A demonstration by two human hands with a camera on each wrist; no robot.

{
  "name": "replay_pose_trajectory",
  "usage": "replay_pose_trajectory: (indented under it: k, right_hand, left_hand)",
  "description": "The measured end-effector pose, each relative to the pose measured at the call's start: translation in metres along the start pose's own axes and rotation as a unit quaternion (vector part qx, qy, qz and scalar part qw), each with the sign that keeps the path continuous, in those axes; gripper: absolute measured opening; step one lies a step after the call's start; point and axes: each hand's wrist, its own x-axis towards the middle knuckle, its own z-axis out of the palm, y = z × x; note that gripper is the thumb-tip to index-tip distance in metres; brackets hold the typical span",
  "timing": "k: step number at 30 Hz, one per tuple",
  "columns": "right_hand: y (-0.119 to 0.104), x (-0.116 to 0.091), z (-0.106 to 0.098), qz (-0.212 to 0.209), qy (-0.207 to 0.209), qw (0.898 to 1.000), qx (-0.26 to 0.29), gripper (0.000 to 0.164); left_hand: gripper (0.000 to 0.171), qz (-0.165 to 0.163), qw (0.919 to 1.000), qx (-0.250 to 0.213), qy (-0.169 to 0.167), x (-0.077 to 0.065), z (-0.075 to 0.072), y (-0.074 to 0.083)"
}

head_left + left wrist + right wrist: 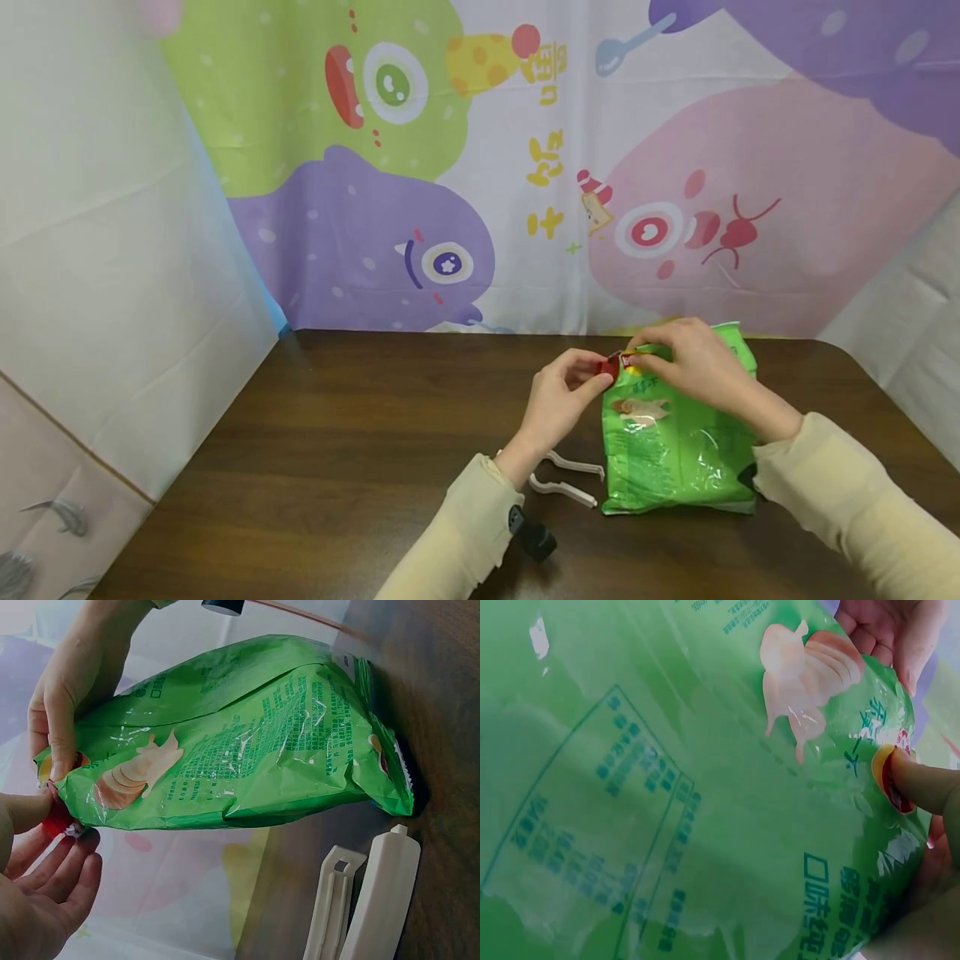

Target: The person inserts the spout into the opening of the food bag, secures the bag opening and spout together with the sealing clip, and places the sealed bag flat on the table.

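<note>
A glossy green food bag (pixel 675 450) with a picture of peeled pieces stands tilted on the table. At its top corner, my left hand (pixel 557 396) pinches a small red piece (pixel 56 815) between thumb and fingers. My right hand (pixel 697 367) grips the bag's top edge, its thumb pressed on the front over the red and yellow logo (pixel 889 780) and its fingers behind. To the left of the bag lies a long white bag clip (pixel 564 492), spread open in two arms; its hinge end is hidden behind the left wrist.
The dark wooden table (pixel 360 433) meets a cartoon-printed cloth (pixel 540 275) at its far edge. Pale cloth (pixel 97 208) hangs along the left side. A black camera (pixel 534 535) is strapped on the left wrist.
</note>
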Motion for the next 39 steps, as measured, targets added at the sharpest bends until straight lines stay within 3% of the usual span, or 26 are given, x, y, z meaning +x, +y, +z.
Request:
replay_pose_trajectory:
  k: [14, 21, 28, 34, 39]
  right_hand:
    - [0.001, 0.001, 0.002, -0.008, 0.000, 1.000, 0.007, 0.004]
    - [0.000, 0.000, 0.002, -0.007, -0.002, 1.000, 0.001, 0.006]
    - [0.000, -0.003, 0.002, -0.003, -0.003, 1.000, 0.001, 0.006]
    - [0.000, -0.005, 0.003, 0.006, -0.006, 1.000, 0.010, 0.007]
    - [0.001, -0.006, 0.003, 0.007, -0.005, 1.000, 0.010, 0.007]
  left_hand:
    - [0.022, -0.023, 0.9995, -0.016, -0.017, -0.003, -0.008, -0.004]
    - [0.017, -0.022, 0.9995, 0.012, -0.017, -0.008, -0.017, -0.011]
    - [0.012, -0.026, 0.9962, 0.067, -0.049, -0.021, -0.026, -0.026]
    - [0.017, -0.030, 0.9871, 0.129, -0.090, -0.029, -0.034, -0.032]
    - [0.023, -0.028, 0.9693, 0.190, -0.153, -0.035, -0.041, -0.037]
